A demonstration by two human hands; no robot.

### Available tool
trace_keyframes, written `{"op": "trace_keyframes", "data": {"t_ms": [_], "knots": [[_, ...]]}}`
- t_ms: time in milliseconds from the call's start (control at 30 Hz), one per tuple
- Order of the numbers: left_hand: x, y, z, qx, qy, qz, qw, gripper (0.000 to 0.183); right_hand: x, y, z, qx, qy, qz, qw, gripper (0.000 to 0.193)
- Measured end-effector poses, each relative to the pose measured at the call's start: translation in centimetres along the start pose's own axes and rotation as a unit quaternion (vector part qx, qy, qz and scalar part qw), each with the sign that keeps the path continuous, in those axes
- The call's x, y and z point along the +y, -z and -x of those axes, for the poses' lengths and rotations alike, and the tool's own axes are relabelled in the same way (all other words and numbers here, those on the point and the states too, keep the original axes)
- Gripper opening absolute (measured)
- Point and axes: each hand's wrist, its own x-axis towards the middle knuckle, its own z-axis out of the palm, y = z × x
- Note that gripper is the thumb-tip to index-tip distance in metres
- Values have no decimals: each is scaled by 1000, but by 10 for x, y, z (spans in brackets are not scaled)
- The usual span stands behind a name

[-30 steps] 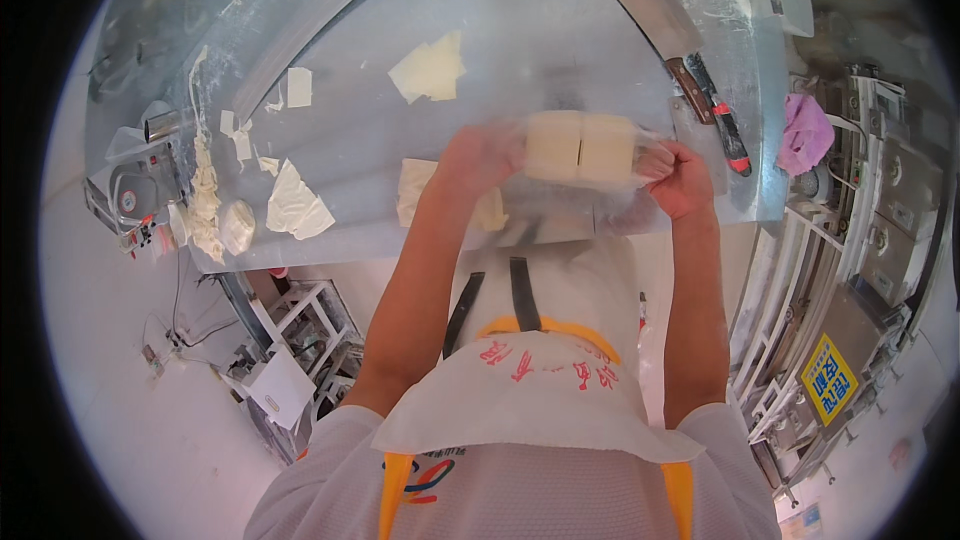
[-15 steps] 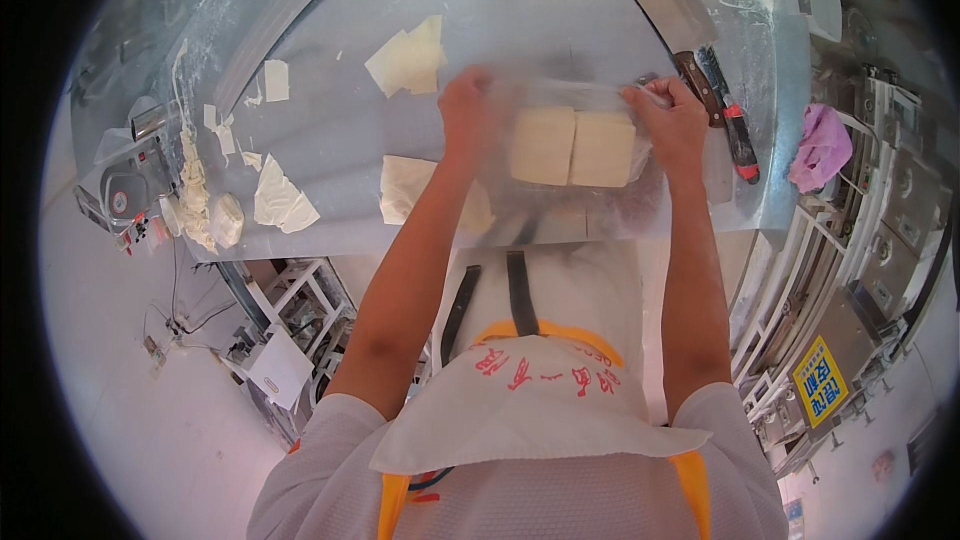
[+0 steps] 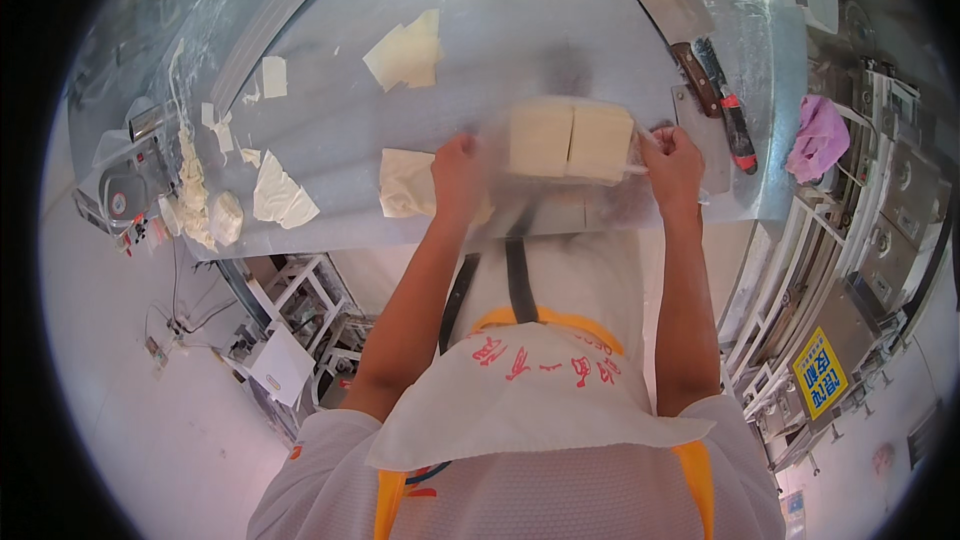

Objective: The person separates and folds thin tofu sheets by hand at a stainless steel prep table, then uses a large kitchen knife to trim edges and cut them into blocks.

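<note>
Two square stacks of pale dough sheets [image 3: 540, 140] lie side by side on the table near its front edge, with a narrow gap between them. A clear plastic bag [image 3: 632, 172] is around or over them; its outline is hard to make out. At the right of the stacks, my right hand [image 3: 675, 168] pinches the edge of the plastic between thumb and fingers. To their left, my left hand [image 3: 457, 175] is closed, apparently on the other side of the plastic, though a blur hides its fingertips. A loose dough sheet [image 3: 405, 183] lies beside that hand.
A cleaver [image 3: 695, 80] and a red-and-black-handled tool [image 3: 738, 130] lie at the right, by a flat metal blade [image 3: 715, 155]. A long curved metal strip [image 3: 275, 25] crosses the far left. Dough scraps [image 3: 285, 195] lie leftward. A pink cloth [image 3: 820, 140] hangs at the right.
Both hands have come toward me, from the far side of the dough stacks to their near side, drawing the plastic with them. The stacks have barely shifted.
</note>
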Motion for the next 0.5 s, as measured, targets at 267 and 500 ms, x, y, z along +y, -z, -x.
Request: {"op": "trace_keyframes", "data": {"t_ms": [267,500], "knots": [[23,22,45,-140,200,350,905,15,-3,19,43,-155,-152,-198,956,18],[-8,-10,19,93,-123,-64,986,17,-4,-7,44,59,27,56,996,25]]}}
